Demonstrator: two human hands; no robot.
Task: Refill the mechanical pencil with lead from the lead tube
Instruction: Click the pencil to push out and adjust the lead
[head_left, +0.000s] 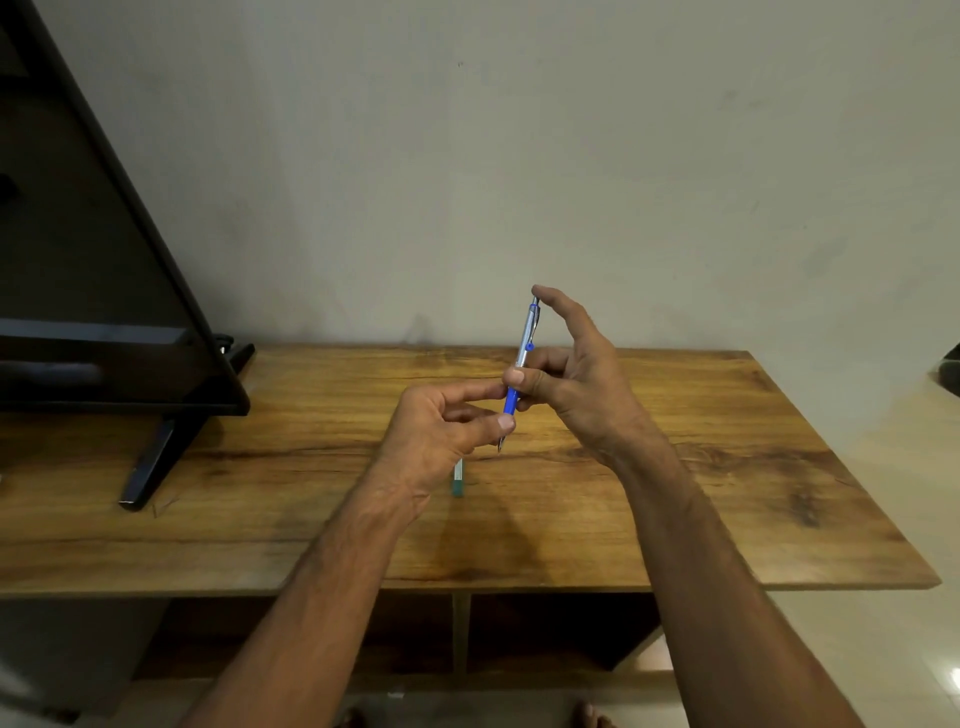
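Wooden table (727, 467): bears all below.
Television (78, 260), black, on stand, far left.
My right hand (576, 379): grips the mechanical pencil (524, 343) mid-barrel, forefinger on its top cap.
My left hand (436, 441): pinches its blue lower grip.
Pencil: near upright, tip down, above the table.
Lead tube (457, 480): green-ended, lying on the table under my left hand; label too small to read.
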